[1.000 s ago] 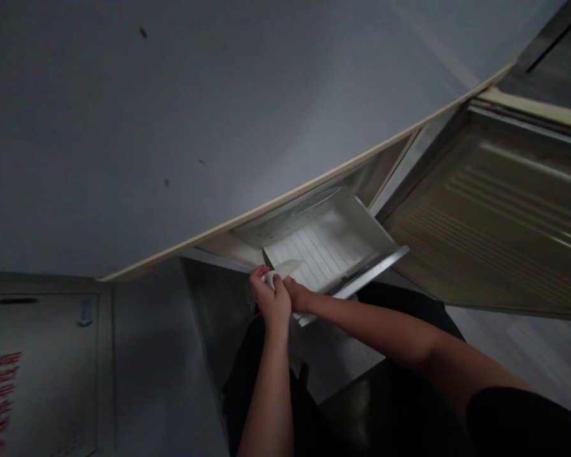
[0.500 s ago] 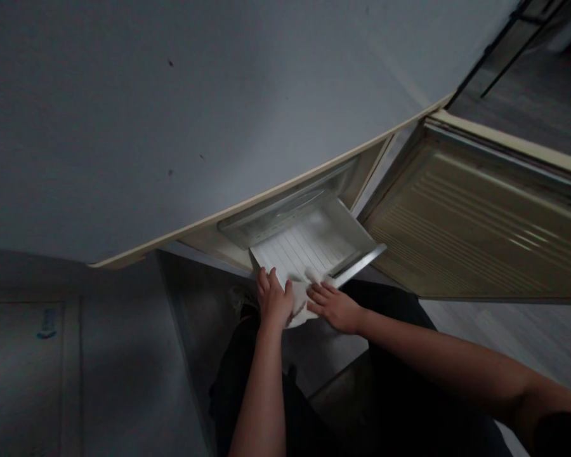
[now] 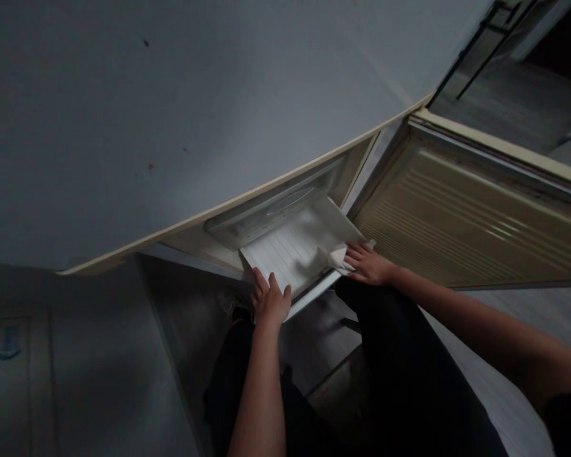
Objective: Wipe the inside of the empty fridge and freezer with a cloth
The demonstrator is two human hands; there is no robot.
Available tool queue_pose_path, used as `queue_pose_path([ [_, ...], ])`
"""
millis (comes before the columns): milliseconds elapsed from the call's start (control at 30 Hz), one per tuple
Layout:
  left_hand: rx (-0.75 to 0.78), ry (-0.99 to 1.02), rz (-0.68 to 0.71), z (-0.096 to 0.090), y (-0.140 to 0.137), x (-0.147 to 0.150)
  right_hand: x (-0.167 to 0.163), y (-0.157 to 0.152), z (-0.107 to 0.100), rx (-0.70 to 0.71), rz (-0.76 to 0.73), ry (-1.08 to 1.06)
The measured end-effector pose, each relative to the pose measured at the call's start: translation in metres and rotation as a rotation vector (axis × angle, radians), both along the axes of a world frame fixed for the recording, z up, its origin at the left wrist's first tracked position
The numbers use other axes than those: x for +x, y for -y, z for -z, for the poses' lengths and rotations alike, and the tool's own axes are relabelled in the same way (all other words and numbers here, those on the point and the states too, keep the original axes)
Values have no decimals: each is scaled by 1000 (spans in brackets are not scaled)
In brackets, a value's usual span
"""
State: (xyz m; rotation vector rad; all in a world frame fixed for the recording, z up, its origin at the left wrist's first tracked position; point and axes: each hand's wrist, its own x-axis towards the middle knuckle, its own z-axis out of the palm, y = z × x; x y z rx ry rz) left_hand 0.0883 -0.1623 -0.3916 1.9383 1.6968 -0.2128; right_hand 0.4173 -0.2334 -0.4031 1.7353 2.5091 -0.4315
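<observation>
A white drawer (image 3: 288, 244) with a ribbed bottom is pulled out of a fridge compartment (image 3: 209, 244). At its front left corner lies my left hand (image 3: 271, 301), fingers spread and stretched over the edge. My right hand (image 3: 368, 263) is at the front right corner, its fingers laid over a crumpled white cloth (image 3: 335, 258) and pressing it on the rim. Part of the cloth hangs into the drawer, and some pokes out beyond the fingertips.
The open fridge door (image 3: 480, 216), with a ribbed inner panel, stands to the right. Above the drawer is the large pale fridge side or top panel (image 3: 209, 95). My dark-clothed legs (image 3: 394, 362) are below the drawer. A black metal frame (image 3: 476, 54) stands at upper right.
My right hand has slid the cloth rightward along the drawer's front edge to the right corner. My left hand stays at the left corner. The view has shifted slightly.
</observation>
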Motion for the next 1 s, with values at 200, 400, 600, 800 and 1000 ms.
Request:
queue_pose_path([
  [200,-13,-26,13,1,-2,-1,8,-16,3,-93,62,-236],
  [400,-29,-12,17,0,-3,-2,24,-41,-36,495,823,-286],
  [600,-47,18,28,-1,-1,-2,14,-98,-28,201,409,1],
  [800,-63,23,37,3,-1,-4,-3,-148,21,15,545,44],
  [1000,-79,72,29,6,-2,-5,-18,-187,19,62,594,134],
])
